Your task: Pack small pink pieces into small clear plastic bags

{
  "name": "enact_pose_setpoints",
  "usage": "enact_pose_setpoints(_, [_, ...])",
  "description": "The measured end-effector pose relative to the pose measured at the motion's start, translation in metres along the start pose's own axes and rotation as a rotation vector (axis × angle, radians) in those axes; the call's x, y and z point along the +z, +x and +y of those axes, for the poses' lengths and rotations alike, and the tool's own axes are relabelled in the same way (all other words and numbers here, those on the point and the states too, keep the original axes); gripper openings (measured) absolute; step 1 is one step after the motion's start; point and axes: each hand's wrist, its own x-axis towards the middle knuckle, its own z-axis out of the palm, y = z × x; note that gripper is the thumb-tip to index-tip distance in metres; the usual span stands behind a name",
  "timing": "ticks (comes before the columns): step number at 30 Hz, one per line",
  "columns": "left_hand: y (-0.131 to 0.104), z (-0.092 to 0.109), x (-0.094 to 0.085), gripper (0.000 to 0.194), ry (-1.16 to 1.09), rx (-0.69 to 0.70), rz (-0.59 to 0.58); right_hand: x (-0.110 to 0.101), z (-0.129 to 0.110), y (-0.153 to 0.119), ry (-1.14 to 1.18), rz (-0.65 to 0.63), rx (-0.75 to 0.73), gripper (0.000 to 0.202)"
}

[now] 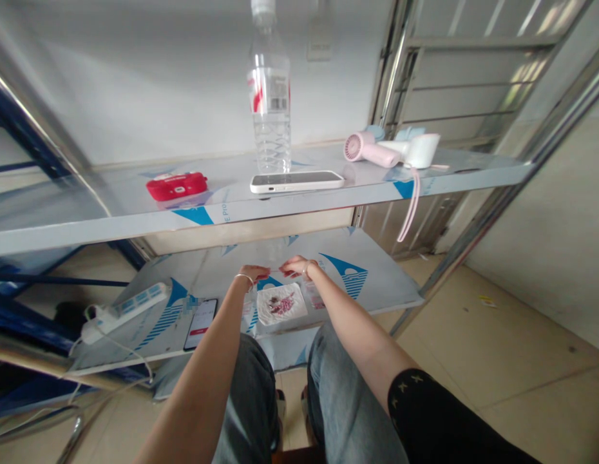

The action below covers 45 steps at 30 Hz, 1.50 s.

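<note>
A clear plastic bottle (271,122) with a red-and-white label stands upright on the upper shelf (299,205), at the upper center of the frame. A white-edged phone (297,183) lies flat before it. A red case (178,187) is positioned at center left. At upper right lies a pink handheld fan (371,149); a pink strap (412,209) hangs over the shelf edge. A white power strip (128,312) occupies the lower left.
</note>
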Motion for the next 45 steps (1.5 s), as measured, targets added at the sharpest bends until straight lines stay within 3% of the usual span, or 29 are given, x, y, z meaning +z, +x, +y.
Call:
enact_pose_setpoints(5, [-0.002,0.002,0.001,0.012,-0.068,-0.089,-0.054,-0.001,-0.001,-0.002,0.023,0.016,-0.025,0.015])
enact_pose_setpoints(16, [-0.005,0.002,-0.01,0.017,-0.012,-0.018,-0.025,0.007,-0.005,-0.002,0.136,-0.006,0.015,0.012])
enact_pose_setpoints(25, [-0.002,0.0,-0.011,0.027,0.024,-0.025,-0.033,0.008,-0.004,0.009,0.049,0.013,-0.028,0.015])
enact_pose_setpoints(31, [-0.007,0.003,-0.013,0.028,-0.031,-0.019,-0.134,0.009,-0.005,0.003,0.09,-0.048,0.007,0.012])
enact_pose_setpoints(38, [-0.002,0.001,-0.01,0.022,-0.014,-0.063,-0.144,0.013,-0.012,-0.008,0.055,-0.042,-0.008,0.013])
enact_pose_setpoints(45, [0.009,0.0,-0.001,0.008,0.006,-0.073,-0.061,0.016,-0.009,0.0,0.006,-0.059,-0.019,0.011])
